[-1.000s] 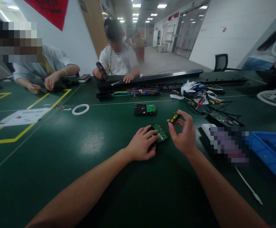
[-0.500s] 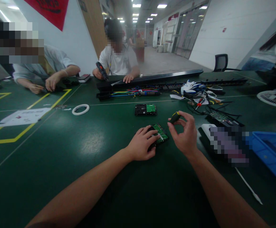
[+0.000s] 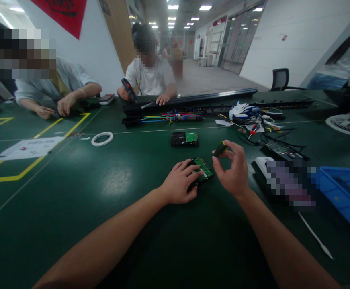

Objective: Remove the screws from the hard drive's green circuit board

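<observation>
Head view, hidden parts: the left hand [image 3: 179, 185] lies flat over the near end of a hard drive [image 3: 203, 169] at the frame's centre, fingers spread and pressing down, so only the green circuit board at the far end shows; its black case is mostly covered.
Right hand: the right hand [image 3: 233, 170] sits just right of the drive, fingers curled and pinched round a small screwdriver [image 3: 221, 149] with a black and yellow handle (the shaft and tip are hidden behind the fingers, so I cannot tell whether it touches the drive).
Blurred patch: a pixelated block covers something on the white object [image 3: 260, 164] at centre right; what lies there cannot be made out.
Writing: a red banner [image 3: 63, 14] at the upper left carries dark marks too cut off to read; the paper sheet [image 3: 31, 146] at left has print too small to read.
Around: a second hard drive [image 3: 185, 139] lies beyond the first, well apart; a white tape ring [image 3: 102, 139] sits left of it; coloured wires [image 3: 165, 117] and a long black rail [image 3: 211, 97] run across the upper middle; a blue tray [image 3: 343, 192] is cut off at the right edge.
Others: two people sit at the green table [image 3: 72, 200] on its far side, one holding a power screwdriver [image 3: 129, 89].
</observation>
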Action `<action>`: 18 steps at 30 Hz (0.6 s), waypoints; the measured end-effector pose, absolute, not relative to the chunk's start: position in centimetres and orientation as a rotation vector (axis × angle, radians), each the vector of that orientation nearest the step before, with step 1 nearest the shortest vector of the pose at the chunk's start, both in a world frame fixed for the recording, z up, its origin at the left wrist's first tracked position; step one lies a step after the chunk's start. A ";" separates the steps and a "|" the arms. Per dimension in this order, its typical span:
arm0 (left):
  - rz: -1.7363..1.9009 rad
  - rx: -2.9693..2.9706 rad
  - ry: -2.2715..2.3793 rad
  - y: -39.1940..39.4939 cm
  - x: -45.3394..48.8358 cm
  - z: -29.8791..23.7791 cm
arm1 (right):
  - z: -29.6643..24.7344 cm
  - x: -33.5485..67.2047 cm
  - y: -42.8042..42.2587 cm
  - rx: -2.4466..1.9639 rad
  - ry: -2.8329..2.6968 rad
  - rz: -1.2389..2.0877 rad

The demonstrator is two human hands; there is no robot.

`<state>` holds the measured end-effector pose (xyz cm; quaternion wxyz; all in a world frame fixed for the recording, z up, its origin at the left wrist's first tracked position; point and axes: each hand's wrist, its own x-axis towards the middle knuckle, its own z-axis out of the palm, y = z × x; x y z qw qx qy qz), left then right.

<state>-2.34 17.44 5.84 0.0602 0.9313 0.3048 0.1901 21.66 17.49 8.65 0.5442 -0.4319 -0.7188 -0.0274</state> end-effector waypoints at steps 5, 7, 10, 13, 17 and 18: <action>0.566 2.810 0.931 17.4 -2.3 5.8 | 8.6 21.7 17.4 -1.058 -1.691 -0.024; 0.564 2.803 0.932 17.4 -2.3 5.9 | 8.8 21.7 17.3 -1.069 -1.693 -0.063; 0.558 2.802 0.933 17.4 -2.3 6.0 | 9.2 21.6 17.1 -1.068 -1.706 -0.077; 0.544 2.807 0.932 17.4 -2.3 6.0 | 9.3 21.5 17.0 -1.058 -1.735 -0.061; 0.553 2.809 0.936 17.4 -2.3 5.9 | 9.1 21.4 17.1 -1.033 -1.759 0.008; 0.556 2.810 0.936 17.4 -2.3 5.9 | 9.0 21.4 17.1 -1.031 -1.758 0.022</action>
